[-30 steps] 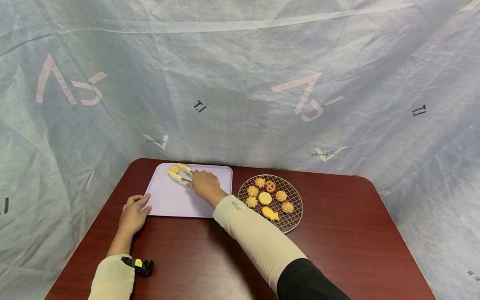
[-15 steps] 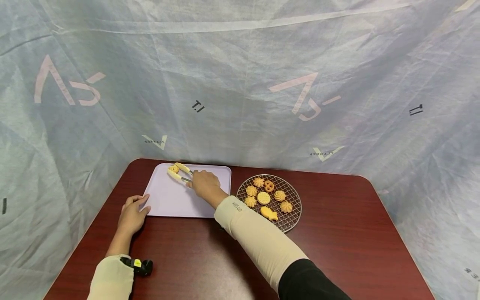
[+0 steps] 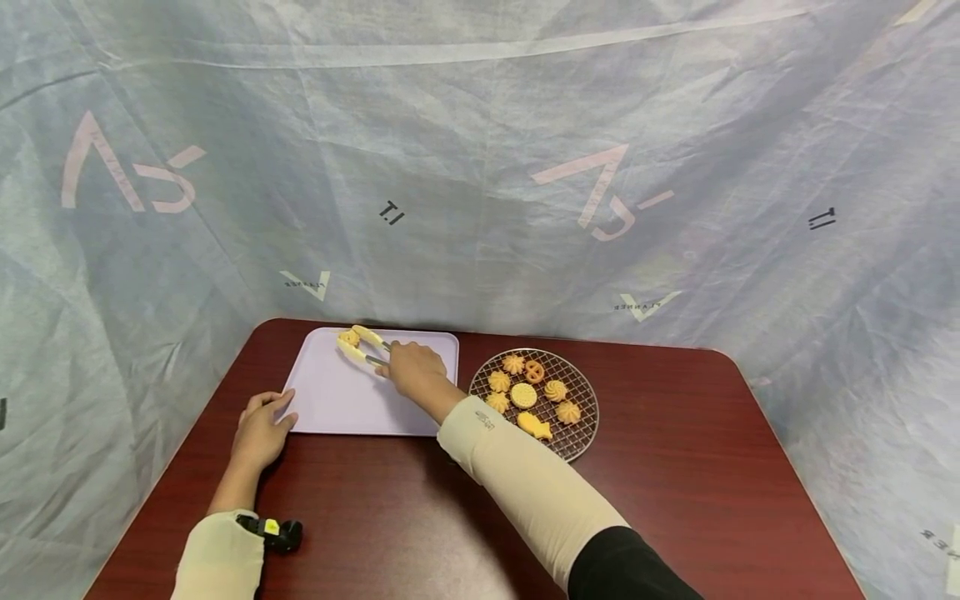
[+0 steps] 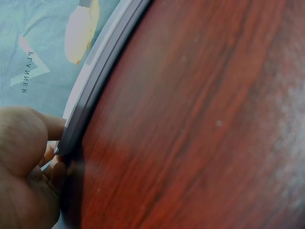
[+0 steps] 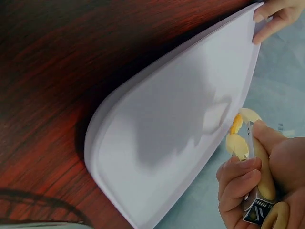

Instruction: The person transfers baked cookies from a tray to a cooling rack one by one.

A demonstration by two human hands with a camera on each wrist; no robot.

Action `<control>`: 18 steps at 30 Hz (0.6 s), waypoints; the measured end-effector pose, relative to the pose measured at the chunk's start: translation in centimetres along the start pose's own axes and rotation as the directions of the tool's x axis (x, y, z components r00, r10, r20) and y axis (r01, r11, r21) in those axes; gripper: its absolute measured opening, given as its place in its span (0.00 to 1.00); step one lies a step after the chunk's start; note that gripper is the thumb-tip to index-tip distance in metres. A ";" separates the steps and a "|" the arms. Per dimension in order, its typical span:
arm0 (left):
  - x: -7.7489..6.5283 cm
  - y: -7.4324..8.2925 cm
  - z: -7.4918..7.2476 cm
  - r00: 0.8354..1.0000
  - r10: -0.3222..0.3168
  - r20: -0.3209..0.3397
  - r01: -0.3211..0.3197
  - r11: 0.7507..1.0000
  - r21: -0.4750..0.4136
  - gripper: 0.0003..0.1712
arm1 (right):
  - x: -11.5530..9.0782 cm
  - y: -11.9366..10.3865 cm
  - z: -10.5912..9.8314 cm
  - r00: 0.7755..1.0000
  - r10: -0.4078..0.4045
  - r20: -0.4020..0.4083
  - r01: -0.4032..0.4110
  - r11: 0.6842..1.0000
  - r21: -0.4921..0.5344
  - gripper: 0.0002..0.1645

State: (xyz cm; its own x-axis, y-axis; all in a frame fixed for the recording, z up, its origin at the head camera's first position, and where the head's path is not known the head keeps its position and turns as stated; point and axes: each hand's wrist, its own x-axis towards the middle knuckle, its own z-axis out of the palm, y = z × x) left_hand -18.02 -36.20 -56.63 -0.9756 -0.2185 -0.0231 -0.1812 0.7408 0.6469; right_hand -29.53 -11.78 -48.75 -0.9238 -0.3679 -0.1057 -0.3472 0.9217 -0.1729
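My right hand (image 3: 418, 368) grips a pair of tongs (image 3: 362, 357) with pale yellow tips and grey metal arms. Between the tips sits a small golden cookie (image 3: 349, 337), over the far left part of a lilac tray (image 3: 360, 400). In the right wrist view, fingers curl round the handles of the tongs (image 5: 262, 167), and the cookie (image 5: 236, 124) shows at their tips. My left hand (image 3: 261, 429) pinches the tray's near left corner between thumb and fingers. That hold on the tray rim (image 4: 88, 83) appears up close in the left wrist view.
Right of the tray stands a round wire rack (image 3: 581, 375) holding several cookies, among them a fish-shaped cookie (image 3: 534, 426) and a pretzel (image 3: 534, 372). Both lie on a dark red wooden table (image 3: 675, 467). A grey cloth (image 3: 480, 167) hangs behind the table.
My right hand and sleeve have shifted slightly to the right, with the tongs and cookie following a little. The left hand stays at the tray corner.
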 end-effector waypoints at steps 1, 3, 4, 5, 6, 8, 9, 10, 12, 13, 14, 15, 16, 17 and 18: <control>0.0 0.0 0.0 1.000 0.001 0.000 -0.001 1.000 0.000 0.30 | -0.2 0.1 -0.1 1.000 -0.003 0.000 0.003 1.000 0.000 0.26; 0.0 0.0 -0.1 1.000 0.002 0.001 -0.002 1.000 -0.001 0.30 | -0.6 0.4 -0.2 1.000 -0.017 -0.003 0.017 1.000 -0.003 0.27; 0.0 0.0 -0.1 1.000 0.004 0.002 -0.004 1.000 0.000 0.30 | -0.8 0.6 -0.3 1.000 -0.024 -0.003 0.024 1.000 -0.004 0.28; 0.0 0.0 -0.1 1.000 0.005 0.005 -0.005 1.000 -0.001 0.31 | -0.9 0.7 -0.3 1.000 -0.030 -0.006 0.030 1.000 -0.003 0.28; 0.0 0.0 -0.2 1.000 0.007 0.007 -0.007 1.000 -0.002 0.31 | -1.1 0.9 -0.3 0.999 -0.037 -0.009 0.037 0.999 -0.004 0.29; 0.0 0.0 -0.2 1.000 0.009 0.006 -0.009 1.000 -0.002 0.31 | -1.4 1.2 -0.3 0.999 -0.042 -0.009 0.042 0.999 -0.004 0.29; 0.0 0.0 -0.2 1.000 0.008 0.006 -0.008 1.000 -0.002 0.31 | -1.6 1.3 -0.4 0.999 -0.040 -0.009 0.040 0.999 -0.001 0.29; 0.0 0.0 -0.2 1.000 0.007 0.006 -0.007 1.000 -0.003 0.31 | -1.7 1.4 -0.4 0.999 -0.036 -0.009 0.036 0.999 0.002 0.29; 0.0 0.0 -0.2 1.000 0.002 0.005 -0.002 1.000 -0.005 0.31 | -1.9 1.7 -0.4 1.000 -0.022 -0.009 0.022 1.000 0.010 0.29; -0.1 0.1 -0.2 1.000 -0.001 0.005 0.001 1.000 -0.005 0.31 | -2.1 1.8 -0.5 1.000 -0.015 -0.008 0.015 1.000 0.014 0.29; -0.1 0.1 -0.2 1.000 -0.004 0.006 0.004 1.000 -0.009 0.31 | -2.2 1.9 -0.6 1.000 -0.012 -0.008 0.012 1.000 0.017 0.29; -0.1 0.1 -0.2 1.000 -0.005 0.007 0.005 1.000 -0.009 0.31 | -2.4 2.0 -0.6 1.000 -0.012 -0.011 0.012 1.000 0.019 0.30; -0.1 0.1 -0.2 1.000 -0.005 0.007 0.005 1.000 -0.010 0.31 | -2.6 2.2 -0.7 1.000 -0.012 -0.012 0.012 1.000 0.018 0.30; -0.1 0.1 -0.2 1.000 -0.005 0.007 0.005 1.000 -0.010 0.31 | -2.8 2.3 -0.8 1.000 -0.014 -0.014 0.014 1.000 0.017 0.31; -0.1 0.1 -0.2 1.000 -0.004 0.008 0.004 1.000 -0.011 0.31 | -3.0 2.5 -0.8 1.000 -0.020 -0.017 0.020 1.000 0.013 0.32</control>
State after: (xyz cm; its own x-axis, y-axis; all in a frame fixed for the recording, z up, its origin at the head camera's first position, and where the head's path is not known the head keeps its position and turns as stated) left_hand -17.95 -36.22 -56.42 -0.9758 -0.2162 -0.0320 -0.1839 0.7329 0.6550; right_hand -27.74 -8.26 -48.08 -0.9194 -0.3839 -0.0855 -0.3635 0.9124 -0.1880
